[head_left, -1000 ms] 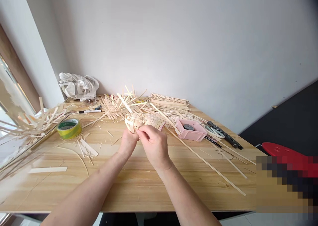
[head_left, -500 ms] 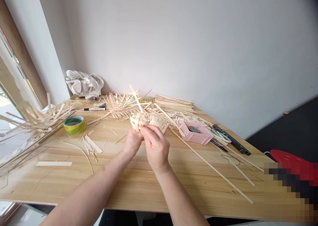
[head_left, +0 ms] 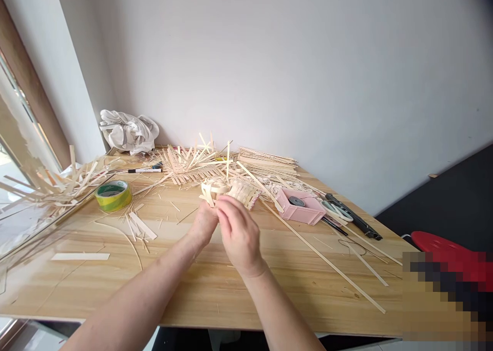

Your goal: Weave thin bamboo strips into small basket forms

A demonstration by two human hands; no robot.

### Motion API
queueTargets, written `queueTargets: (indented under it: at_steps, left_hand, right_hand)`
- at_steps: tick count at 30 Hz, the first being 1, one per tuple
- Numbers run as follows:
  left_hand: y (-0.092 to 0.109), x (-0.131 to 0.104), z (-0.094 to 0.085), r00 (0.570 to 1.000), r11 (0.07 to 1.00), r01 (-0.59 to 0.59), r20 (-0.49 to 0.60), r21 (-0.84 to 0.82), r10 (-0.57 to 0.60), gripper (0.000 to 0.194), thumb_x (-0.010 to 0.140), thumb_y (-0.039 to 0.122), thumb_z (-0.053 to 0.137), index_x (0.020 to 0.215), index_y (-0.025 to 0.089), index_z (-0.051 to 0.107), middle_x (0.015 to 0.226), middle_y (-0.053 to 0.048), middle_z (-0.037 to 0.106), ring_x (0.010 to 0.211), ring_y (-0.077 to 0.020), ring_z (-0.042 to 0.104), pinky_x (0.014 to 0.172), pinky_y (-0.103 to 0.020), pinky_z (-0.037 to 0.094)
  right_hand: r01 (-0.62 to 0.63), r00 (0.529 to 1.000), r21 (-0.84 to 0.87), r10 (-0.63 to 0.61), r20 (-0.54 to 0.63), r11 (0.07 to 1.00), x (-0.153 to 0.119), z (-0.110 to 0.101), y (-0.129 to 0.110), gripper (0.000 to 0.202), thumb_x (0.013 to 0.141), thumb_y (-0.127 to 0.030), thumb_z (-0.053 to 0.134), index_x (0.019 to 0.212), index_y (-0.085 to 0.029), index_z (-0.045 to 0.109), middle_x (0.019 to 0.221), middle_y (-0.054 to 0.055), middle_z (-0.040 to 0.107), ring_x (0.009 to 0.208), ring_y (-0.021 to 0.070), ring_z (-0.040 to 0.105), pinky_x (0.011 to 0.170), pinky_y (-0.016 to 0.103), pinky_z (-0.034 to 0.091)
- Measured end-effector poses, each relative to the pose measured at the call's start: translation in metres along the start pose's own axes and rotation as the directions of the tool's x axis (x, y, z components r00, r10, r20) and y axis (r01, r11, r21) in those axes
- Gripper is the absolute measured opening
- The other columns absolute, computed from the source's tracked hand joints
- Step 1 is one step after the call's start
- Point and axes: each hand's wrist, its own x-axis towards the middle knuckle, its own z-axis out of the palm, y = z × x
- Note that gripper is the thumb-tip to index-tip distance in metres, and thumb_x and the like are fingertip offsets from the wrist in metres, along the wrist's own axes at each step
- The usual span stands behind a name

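Observation:
A small woven piece of pale strips (head_left: 214, 189) is held up over the middle of the table, with one loose strip end standing up from it. My left hand (head_left: 204, 222) is closed on its lower side; most of those fingers are hidden behind the other hand. Pinched at the piece's lower right edge is my right hand (head_left: 239, 233), with thumb and forefinger together. Just beyond my right hand lies a woven basket-like piece (head_left: 245, 192) with a pinkish edge.
Green-yellow tape roll (head_left: 113, 196) and cut strips lie left on the wooden table (head_left: 192, 289). Behind are a strip pile (head_left: 185, 163) and a white bag (head_left: 129, 131). A pink box (head_left: 302, 211), scissors (head_left: 338, 210) and a black tool (head_left: 354, 217) sit right.
The woven piece has turned in my hands, and its upright strip end now stands farther right. Both hands remain closed on it. The whole view has shifted slightly.

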Motion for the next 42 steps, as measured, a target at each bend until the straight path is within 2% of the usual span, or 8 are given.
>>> queueTargets:
  at_steps: [4, 8, 12, 17, 25, 31, 36, 42]
  left_hand:
    - [0.005, -0.001, -0.004, 0.957, 0.977, 0.148, 0.271, -0.152, -0.103, 0.028, 0.064, 0.033, 0.064, 0.066, 0.019, 0.040, 0.049, 0.010, 0.032, 0.042, -0.0044, 0.029, 0.046, -0.021, 0.036]
    - [0.007, -0.003, -0.009, 0.817, 0.939, 0.315, 0.543, -0.137, -0.195, 0.031, 0.066, 0.032, 0.067, 0.067, 0.019, 0.039, 0.046, 0.011, 0.031, 0.040, -0.0029, 0.027, 0.047, -0.020, 0.037]
    - [0.004, -0.003, -0.011, 0.786, 0.936, 0.330, 0.586, -0.126, -0.198, 0.029, 0.069, 0.030, 0.066, 0.068, 0.018, 0.041, 0.047, 0.011, 0.033, 0.041, -0.0027, 0.028, 0.047, -0.020, 0.036]
    - [0.000, -0.002, -0.010, 0.824, 0.952, 0.296, 0.526, -0.080, -0.212, 0.033, 0.067, 0.034, 0.068, 0.064, 0.018, 0.040, 0.047, 0.010, 0.033, 0.041, -0.0029, 0.029, 0.047, -0.020, 0.037]
    - [0.000, -0.004, -0.006, 0.842, 0.943, 0.333, 0.454, -0.012, -0.291, 0.034, 0.061, 0.037, 0.069, 0.074, 0.018, 0.043, 0.045, 0.012, 0.034, 0.040, -0.0030, 0.030, 0.047, -0.021, 0.037]
    - [-0.001, -0.004, -0.003, 0.881, 0.969, 0.245, 0.414, 0.017, -0.230, 0.032, 0.062, 0.036, 0.065, 0.082, 0.018, 0.047, 0.045, 0.011, 0.038, 0.039, -0.0044, 0.031, 0.046, -0.022, 0.037]
    - [-0.003, 0.007, -0.004, 0.995, 0.955, 0.048, 0.073, 0.291, -0.072, 0.014, 0.064, 0.027, 0.058, 0.068, 0.017, 0.049, 0.046, 0.007, 0.043, 0.042, -0.0082, 0.040, 0.043, -0.021, 0.035]
    - [0.003, 0.018, -0.018, 0.978, 0.808, -0.139, -0.047, 0.573, 0.201, 0.013, 0.063, 0.019, 0.060, 0.075, 0.018, 0.056, 0.064, 0.000, 0.057, 0.064, -0.0162, 0.054, 0.059, -0.025, 0.038]
  right_hand:
    - [-0.115, 0.993, -0.067, 0.112, -0.047, 0.991, 0.019, -0.031, 0.029, 0.023, 0.082, -0.008, 0.048, 0.101, -0.019, 0.057, 0.102, 0.010, 0.060, 0.092, 0.0183, 0.060, 0.072, 0.030, 0.054]
    - [-0.036, 0.954, -0.031, 0.044, 0.297, 0.999, 0.040, -0.047, 0.068, 0.035, 0.084, -0.005, 0.038, 0.112, -0.018, 0.054, 0.124, 0.012, 0.051, 0.105, 0.0184, 0.057, 0.084, 0.034, 0.051]
    - [0.109, 0.866, -0.007, -0.091, 0.491, 0.994, 0.044, -0.049, 0.087, 0.027, 0.084, -0.007, 0.043, 0.101, -0.019, 0.060, 0.108, 0.008, 0.062, 0.098, 0.0174, 0.059, 0.081, 0.030, 0.050]
    - [0.157, 0.821, -0.061, -0.096, 0.562, 0.986, 0.036, -0.045, 0.091, 0.017, 0.086, -0.018, 0.049, 0.080, -0.018, 0.064, 0.076, 0.005, 0.063, 0.071, 0.0145, 0.059, 0.061, 0.023, 0.045]
    - [0.121, 0.785, -0.010, -0.090, 0.613, 0.993, 0.027, -0.035, 0.087, 0.017, 0.085, -0.014, 0.050, 0.073, -0.014, 0.061, 0.071, 0.006, 0.062, 0.067, 0.0152, 0.058, 0.060, 0.024, 0.044]
    - [-0.135, 0.817, 0.027, 0.096, 0.569, 0.990, 0.020, -0.036, 0.089, 0.036, 0.077, -0.007, 0.055, 0.112, -0.018, 0.052, 0.089, 0.005, 0.066, 0.072, 0.0150, 0.063, 0.064, 0.027, 0.051]
    - [-0.086, 0.957, -0.039, 0.093, 0.274, 0.996, 0.027, -0.049, 0.069, 0.019, 0.080, -0.012, 0.053, 0.095, -0.020, 0.061, 0.093, 0.007, 0.062, 0.081, 0.0170, 0.062, 0.066, 0.030, 0.052]
    - [0.029, 0.983, -0.016, -0.026, 0.181, 0.999, 0.024, -0.032, 0.003, 0.017, 0.085, -0.014, 0.051, 0.096, -0.021, 0.063, 0.079, 0.002, 0.064, 0.070, 0.0123, 0.061, 0.065, 0.023, 0.049]
